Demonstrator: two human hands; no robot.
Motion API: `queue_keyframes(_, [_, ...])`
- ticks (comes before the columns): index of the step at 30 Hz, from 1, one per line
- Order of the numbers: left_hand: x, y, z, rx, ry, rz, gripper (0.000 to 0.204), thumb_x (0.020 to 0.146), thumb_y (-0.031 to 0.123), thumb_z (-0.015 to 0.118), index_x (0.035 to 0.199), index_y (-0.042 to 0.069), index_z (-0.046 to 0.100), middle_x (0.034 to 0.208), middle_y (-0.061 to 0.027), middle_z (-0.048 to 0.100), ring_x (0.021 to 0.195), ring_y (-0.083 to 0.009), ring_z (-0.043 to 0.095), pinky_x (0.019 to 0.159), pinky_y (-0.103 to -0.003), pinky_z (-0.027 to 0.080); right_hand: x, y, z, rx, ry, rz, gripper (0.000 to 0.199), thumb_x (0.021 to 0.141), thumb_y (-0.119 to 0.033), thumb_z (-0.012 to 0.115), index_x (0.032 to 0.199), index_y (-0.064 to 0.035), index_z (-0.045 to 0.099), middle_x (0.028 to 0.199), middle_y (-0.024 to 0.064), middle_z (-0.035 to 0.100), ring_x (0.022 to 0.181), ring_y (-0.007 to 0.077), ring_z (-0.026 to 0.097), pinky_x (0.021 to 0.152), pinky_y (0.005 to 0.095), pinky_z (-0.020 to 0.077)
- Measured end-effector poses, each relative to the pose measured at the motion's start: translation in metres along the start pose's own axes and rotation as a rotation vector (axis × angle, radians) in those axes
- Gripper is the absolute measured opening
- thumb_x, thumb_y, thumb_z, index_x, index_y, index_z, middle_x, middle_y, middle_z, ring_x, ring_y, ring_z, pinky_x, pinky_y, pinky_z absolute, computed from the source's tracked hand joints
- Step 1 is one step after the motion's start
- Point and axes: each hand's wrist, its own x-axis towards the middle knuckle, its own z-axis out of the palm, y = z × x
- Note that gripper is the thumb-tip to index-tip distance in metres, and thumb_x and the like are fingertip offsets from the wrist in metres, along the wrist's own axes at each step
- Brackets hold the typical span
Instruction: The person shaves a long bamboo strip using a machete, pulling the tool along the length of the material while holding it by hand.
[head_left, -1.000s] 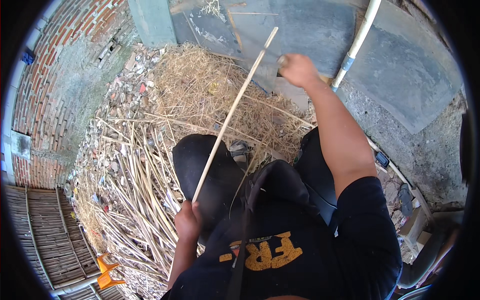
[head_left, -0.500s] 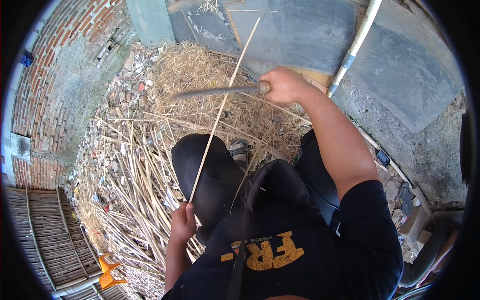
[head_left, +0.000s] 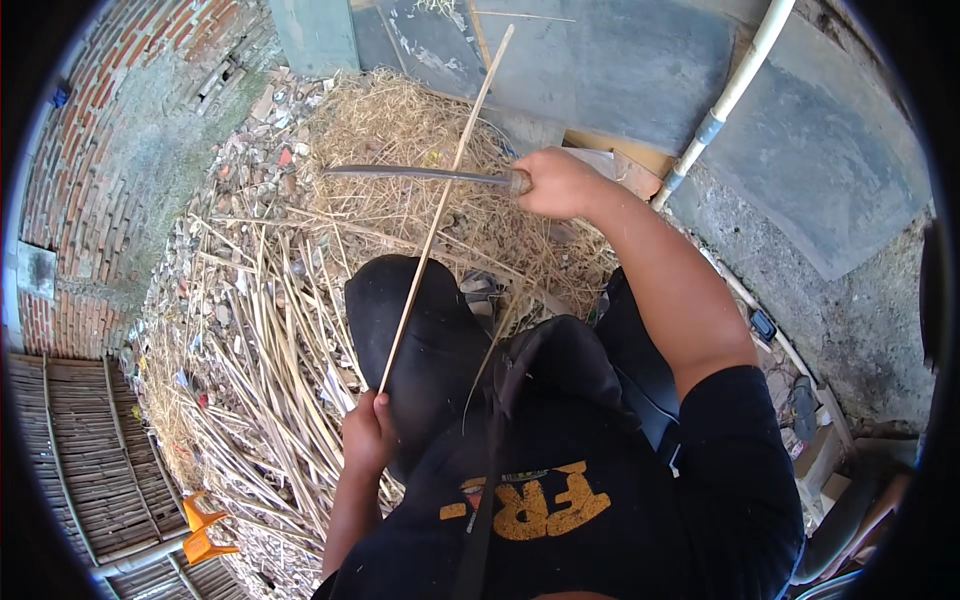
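Note:
A long, thin bamboo strip (head_left: 430, 241) slants up and away from my left hand (head_left: 368, 436), whose fingers are closed on its near end by my left knee. My right hand (head_left: 556, 183) is wrapped round the handle of a machete (head_left: 400, 172). Its long, slightly curved blade points left and crosses the upper part of the strip, seeming to touch it. The strip's far end rises past the blade toward the grey panels. Part of the machete's handle is hidden inside my right fist.
Many split bamboo strips (head_left: 270, 350) lie on the rubble at my left. Beyond my knees is a heap of pale shavings (head_left: 375, 125). A white pipe (head_left: 735, 90) leans by grey panels (head_left: 640, 75). A brick wall (head_left: 100, 180) stands left, and an orange object (head_left: 207, 530) lower left.
The machete blade has shifted slightly up and left, and looks sharper than in the earlier blurred view. Both hands keep their grips; the whole view has shifted a little.

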Motion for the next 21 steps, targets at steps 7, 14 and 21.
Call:
queue_keyframes(7, [-0.002,-0.006,0.011,0.111,0.065,-0.029,0.033,0.103,0.029,0.046,0.083,0.003,0.053,0.063,-0.0245,0.058,0.062,-0.0485,0.059,0.056,-0.055,0.044,-0.012,-0.032,0.005,-0.215,-0.013,-0.139,0.018,0.072,-0.015,0.063,0.089,-0.0096,0.069,0.076,0.015,0.067,0.078,0.0335,0.068,0.072,0.045,0.0542])
queue_keyframes(14, [-0.003,-0.004,0.0,0.125,0.04,0.037,0.033,0.103,0.028,0.047,0.081,0.004,0.052,0.061,-0.0239,0.058,0.06,-0.0473,0.059,0.054,-0.055,0.044,-0.008,-0.012,-0.005,-0.043,0.093,0.025,0.018,0.082,-0.017,0.06,0.094,-0.0103,0.071,0.089,0.0172,0.07,0.085,0.0353,0.067,0.077,0.0477,0.0537])
queue_keyframes(21, [-0.004,-0.003,0.012,0.178,0.116,0.025,0.031,0.102,0.027,0.047,0.081,0.005,0.053,0.059,-0.0233,0.057,0.058,-0.0469,0.059,0.054,-0.055,0.044,-0.001,0.001,0.01,0.002,-0.075,-0.066,0.025,0.073,-0.013,0.063,0.096,-0.009,0.071,0.083,0.0181,0.068,0.079,0.0343,0.067,0.073,0.0458,0.0533])
